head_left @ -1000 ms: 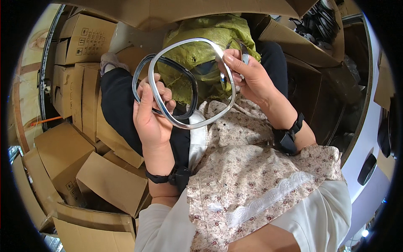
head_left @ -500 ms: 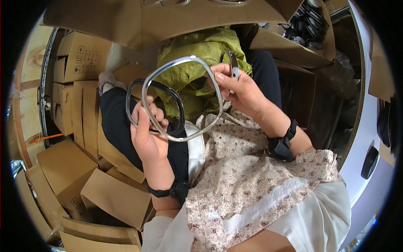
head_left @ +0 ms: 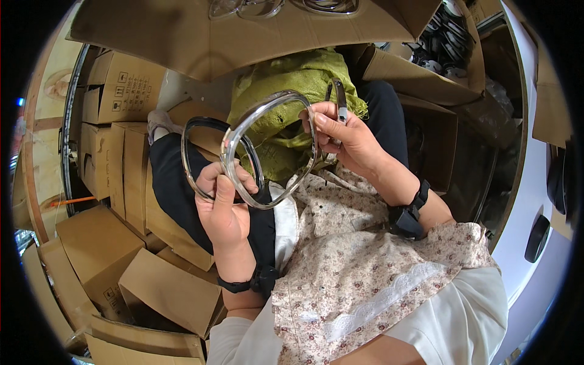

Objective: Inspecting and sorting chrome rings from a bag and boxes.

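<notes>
Between my hands is a shiny chrome rounded frame (head_left: pixel 229 149), tilted, with an open middle. My left hand (head_left: pixel 224 210) is closed, its thumb and fingers pinching this frame's lower left side. A second, darker glossy frame (head_left: pixel 186 152) hangs around the same fingers, behind and left of the first. My right hand (head_left: pixel 347 134) touches the chrome frame's right side with thumb and fingertips. It also grips a small two-legged metal hand tool (head_left: pixel 340 100) that looks like snips, pointing up; its lower part is hidden in the palm.
A yellow-green woven sack (head_left: pixel 274 76) lies between my knees. Above it, a cardboard flap (head_left: pixel 182 36) bears more clear or chrome frames (head_left: pixel 261 7). An open carton (head_left: pixel 413 76) at far right holds several black parts (head_left: pixel 450 36). Cardboard boxes (head_left: pixel 100 243) crowd the left.
The chrome frame has turned, so it shows narrower and more edge-on. My left hand has shifted slightly right. The right hand keeps the tool and has moved a little down.
</notes>
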Demonstrator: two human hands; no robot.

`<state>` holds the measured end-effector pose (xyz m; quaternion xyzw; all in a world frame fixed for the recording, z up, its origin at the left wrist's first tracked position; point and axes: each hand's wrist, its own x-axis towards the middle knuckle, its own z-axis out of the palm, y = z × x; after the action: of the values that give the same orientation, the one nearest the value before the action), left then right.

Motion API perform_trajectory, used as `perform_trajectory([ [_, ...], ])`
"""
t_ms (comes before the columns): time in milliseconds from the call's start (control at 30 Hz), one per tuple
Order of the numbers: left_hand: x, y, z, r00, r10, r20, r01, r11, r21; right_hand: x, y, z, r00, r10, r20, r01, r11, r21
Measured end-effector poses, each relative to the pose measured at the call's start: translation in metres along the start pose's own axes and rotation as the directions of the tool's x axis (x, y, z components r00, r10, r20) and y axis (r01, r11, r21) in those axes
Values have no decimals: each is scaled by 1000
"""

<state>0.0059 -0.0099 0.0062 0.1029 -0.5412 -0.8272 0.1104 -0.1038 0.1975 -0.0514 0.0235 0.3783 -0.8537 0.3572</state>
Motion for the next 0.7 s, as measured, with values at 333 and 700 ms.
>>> perform_trajectory([
  [333, -3, -3, 5, 994, 49, 96, -51, 999, 17, 4, 4, 2, 997, -73, -38, 71, 996, -56],
  [700, 3, -7, -14, 990, 88, 110, -93, 995, 42, -1, 2, 1, 949, -310, -57, 295, 937, -189],
])
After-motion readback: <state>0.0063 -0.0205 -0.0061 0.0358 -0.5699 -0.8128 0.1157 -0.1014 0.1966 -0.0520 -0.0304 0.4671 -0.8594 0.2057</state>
